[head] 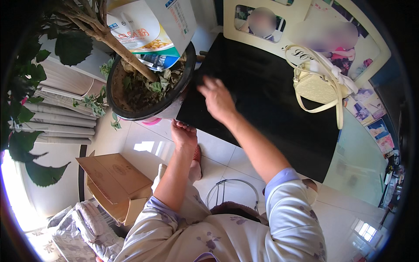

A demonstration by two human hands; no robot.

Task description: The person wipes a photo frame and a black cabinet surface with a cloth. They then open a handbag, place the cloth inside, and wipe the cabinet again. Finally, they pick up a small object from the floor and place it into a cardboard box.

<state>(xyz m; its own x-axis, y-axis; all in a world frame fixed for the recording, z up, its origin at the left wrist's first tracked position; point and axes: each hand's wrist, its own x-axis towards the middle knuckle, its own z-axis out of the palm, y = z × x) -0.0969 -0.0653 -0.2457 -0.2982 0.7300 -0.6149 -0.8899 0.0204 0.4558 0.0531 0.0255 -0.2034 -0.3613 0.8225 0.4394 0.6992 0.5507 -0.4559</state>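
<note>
A black glossy tabletop (278, 108) lies before me. Over its left part is my right hand (217, 98), slightly blurred, fingers apart with no object visible in them. My left hand (184, 133) is at the table's near left edge, palm up with the fingers curled; whether it holds anything is hidden. Just beyond it stands a large potted plant in a dark-rimmed pot (144, 115), with dry leaves on the soil. A printed package (144, 36) and a blue-and-white packet (158, 62) rest in the pot behind the trunk.
A cream handbag (317, 83) sits at the table's far right, before a white photo frame (229, 19). An opened cardboard box (118, 177) stands on the floor at lower left, near folded fabric (88, 226). Leafy branches (29, 137) hang at left. A round wire-framed item (217, 190) is below.
</note>
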